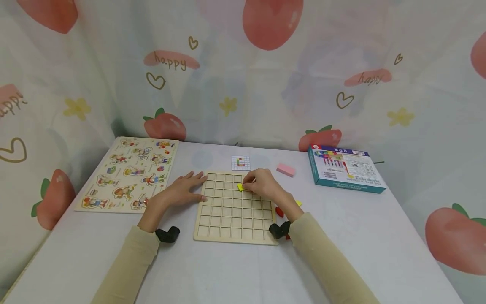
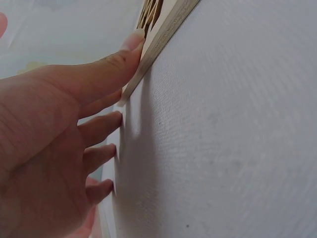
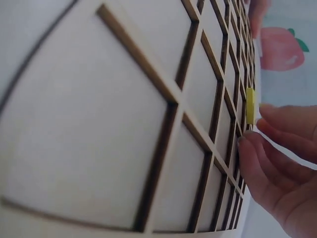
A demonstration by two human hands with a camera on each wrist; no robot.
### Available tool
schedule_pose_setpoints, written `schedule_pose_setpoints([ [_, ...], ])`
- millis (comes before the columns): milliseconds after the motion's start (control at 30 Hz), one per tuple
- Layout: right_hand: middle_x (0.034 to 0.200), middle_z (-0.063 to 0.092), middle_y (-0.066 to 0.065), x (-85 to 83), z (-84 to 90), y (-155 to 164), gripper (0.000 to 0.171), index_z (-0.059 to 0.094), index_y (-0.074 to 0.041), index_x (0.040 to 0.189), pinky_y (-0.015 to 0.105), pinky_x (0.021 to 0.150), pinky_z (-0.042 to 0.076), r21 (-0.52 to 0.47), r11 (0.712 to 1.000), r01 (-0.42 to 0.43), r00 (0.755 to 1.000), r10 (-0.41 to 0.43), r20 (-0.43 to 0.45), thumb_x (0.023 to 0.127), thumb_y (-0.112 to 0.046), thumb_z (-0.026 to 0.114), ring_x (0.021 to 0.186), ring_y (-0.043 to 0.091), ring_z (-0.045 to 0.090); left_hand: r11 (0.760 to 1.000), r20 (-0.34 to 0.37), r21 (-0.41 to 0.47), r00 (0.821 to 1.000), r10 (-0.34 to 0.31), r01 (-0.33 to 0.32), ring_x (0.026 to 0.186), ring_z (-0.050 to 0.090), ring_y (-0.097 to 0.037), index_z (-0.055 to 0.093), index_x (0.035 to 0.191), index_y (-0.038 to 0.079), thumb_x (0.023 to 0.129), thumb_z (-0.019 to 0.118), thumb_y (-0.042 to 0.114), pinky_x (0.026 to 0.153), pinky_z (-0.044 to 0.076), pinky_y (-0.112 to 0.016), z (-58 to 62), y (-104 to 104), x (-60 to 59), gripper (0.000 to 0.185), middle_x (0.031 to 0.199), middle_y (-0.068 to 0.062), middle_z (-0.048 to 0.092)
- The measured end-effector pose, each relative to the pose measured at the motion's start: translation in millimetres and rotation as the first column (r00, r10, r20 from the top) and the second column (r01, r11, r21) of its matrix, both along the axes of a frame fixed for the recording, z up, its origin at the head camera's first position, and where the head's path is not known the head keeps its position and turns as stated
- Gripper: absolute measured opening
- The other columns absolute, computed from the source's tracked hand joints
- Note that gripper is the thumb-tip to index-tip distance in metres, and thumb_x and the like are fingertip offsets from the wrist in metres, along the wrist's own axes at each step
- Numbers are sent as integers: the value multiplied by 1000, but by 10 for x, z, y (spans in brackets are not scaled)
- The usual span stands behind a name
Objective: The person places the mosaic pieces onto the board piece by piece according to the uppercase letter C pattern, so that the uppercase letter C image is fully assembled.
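A square wooden grid board (image 1: 230, 221) lies on the table between the two hands. My left hand (image 1: 182, 190) spreads its fingers at the board's left edge; in the left wrist view its thumb (image 2: 130, 45) rests on the rim. Over the board's upper right part, my right hand (image 1: 263, 183) pinches a small yellow piece (image 1: 240, 187) at its fingertips. The yellow piece (image 3: 250, 106) stands above the grid bars in the right wrist view, tilted in the head view. Its grip is partly hidden by the fingers.
Behind the board lie a small pattern card (image 1: 246, 163) and a pink block (image 1: 286, 169). A wooden picture puzzle (image 1: 125, 171) is at left, a flat box (image 1: 347, 169) at right. Red pieces (image 1: 279, 212) and a yellow piece (image 1: 299, 203) lie by the right forearm.
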State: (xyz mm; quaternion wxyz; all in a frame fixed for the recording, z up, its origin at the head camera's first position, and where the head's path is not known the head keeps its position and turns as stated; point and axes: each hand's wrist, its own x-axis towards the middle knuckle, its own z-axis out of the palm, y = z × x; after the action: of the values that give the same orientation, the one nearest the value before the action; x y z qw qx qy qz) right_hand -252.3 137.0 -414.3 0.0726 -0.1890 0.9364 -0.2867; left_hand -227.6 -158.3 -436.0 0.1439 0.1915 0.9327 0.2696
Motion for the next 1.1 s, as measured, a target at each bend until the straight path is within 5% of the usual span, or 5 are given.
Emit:
schedule_pose_setpoints([
  [400,93,74,6,-12,-54,-22,19,76,-6,97,32,77,55,46,999,24,1000,-24,3,91,-24,80,85,19,64,1000,12,-9,1000,-4,4,159,8,-43,34,161,10,97,71,40,128,5,-61,-18,10,-8,79,170,-13,23],
  [800,84,73,6,-15,-43,20,16,76,-4,91,26,66,52,20,997,72,997,-72,-17,92,-19,78,75,16,61,1000,5,-11,1000,-9,9,159,7,-43,34,161,10,96,71,42,128,6,-61,-6,-1,-23,81,171,-14,22],
  [1100,95,76,6,13,-39,116,14,78,-5,102,33,81,56,-19,999,37,999,-37,9,96,-15,73,87,19,63,1000,-7,5,1000,-19,19,158,9,-45,35,160,8,97,70,41,128,7,-63,-7,-14,-8,80,170,-16,24],
])
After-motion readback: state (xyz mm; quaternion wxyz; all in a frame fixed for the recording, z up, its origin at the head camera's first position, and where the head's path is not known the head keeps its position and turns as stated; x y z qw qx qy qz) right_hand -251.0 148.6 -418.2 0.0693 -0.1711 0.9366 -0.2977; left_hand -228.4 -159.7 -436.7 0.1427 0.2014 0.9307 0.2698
